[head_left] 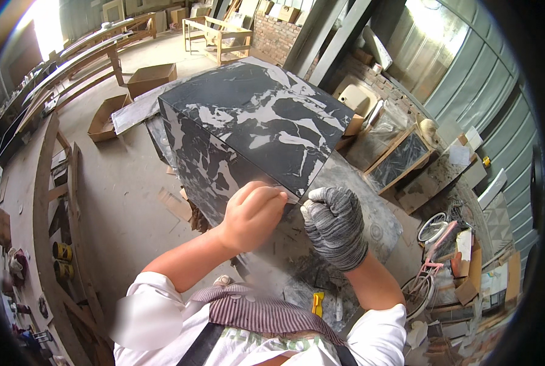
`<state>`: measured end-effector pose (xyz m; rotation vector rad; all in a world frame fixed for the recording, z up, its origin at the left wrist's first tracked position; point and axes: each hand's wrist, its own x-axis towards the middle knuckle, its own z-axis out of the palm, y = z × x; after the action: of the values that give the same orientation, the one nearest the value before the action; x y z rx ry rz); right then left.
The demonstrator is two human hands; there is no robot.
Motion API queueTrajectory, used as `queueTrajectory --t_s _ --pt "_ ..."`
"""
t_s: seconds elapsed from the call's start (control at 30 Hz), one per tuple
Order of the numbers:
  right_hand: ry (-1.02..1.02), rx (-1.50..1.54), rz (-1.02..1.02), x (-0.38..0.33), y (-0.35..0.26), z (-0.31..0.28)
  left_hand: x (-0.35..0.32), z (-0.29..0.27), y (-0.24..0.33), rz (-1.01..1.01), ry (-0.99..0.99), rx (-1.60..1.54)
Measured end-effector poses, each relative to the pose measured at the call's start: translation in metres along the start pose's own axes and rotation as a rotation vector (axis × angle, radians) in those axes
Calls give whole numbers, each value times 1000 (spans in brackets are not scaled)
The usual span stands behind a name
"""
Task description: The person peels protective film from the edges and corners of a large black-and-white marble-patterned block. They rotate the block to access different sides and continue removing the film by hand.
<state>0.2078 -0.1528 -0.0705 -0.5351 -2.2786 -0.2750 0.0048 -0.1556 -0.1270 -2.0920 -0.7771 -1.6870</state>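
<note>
A large box-shaped block (254,113) with a black-and-white marbled surface stands in front of me, its near corner pointing toward my hands. My bare left hand (251,216) is closed at the near edge, fingers bunched, thumb pointing right. Just right of that corner, my right hand (336,226), in a grey knitted glove, is curled into a fist. A thin sliver shows between the two hands, too small to name; what the fingers hold is hidden. Beneath the block lies a dusty grey work surface (376,216). A yellow tool (318,303) rests on it near my body.
Cardboard boxes (152,79) and a wooden frame (217,38) stand on the floor beyond. A long wooden rack (47,201) runs along the left. To the right are a pink bicycle (431,265), a framed dark panel (397,160), a pale basin (355,100) and piled scraps.
</note>
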Motion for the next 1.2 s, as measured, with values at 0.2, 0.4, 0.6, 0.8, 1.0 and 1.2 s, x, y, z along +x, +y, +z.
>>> queueTrajectory --t_s 0.2,0.4,0.6,0.8,1.0,1.2 --pt "-21 -13 13 -30 1 26 -30 1 -4 17 -77 9" --pt "43 -27 40 -40 -2 39 -33 0 -3 -9 -113 26" --pt "30 -11 31 -26 0 23 -18 -1 1 0 -91 -7" --pt "5 18 43 -54 -1 56 -58 1 -11 13 -166 -1" --pt "31 19 14 -44 -5 43 -51 2 -5 -56 -155 -19" --pt "2 -34 36 -45 -5 41 -41 1 2 -17 -141 -20"
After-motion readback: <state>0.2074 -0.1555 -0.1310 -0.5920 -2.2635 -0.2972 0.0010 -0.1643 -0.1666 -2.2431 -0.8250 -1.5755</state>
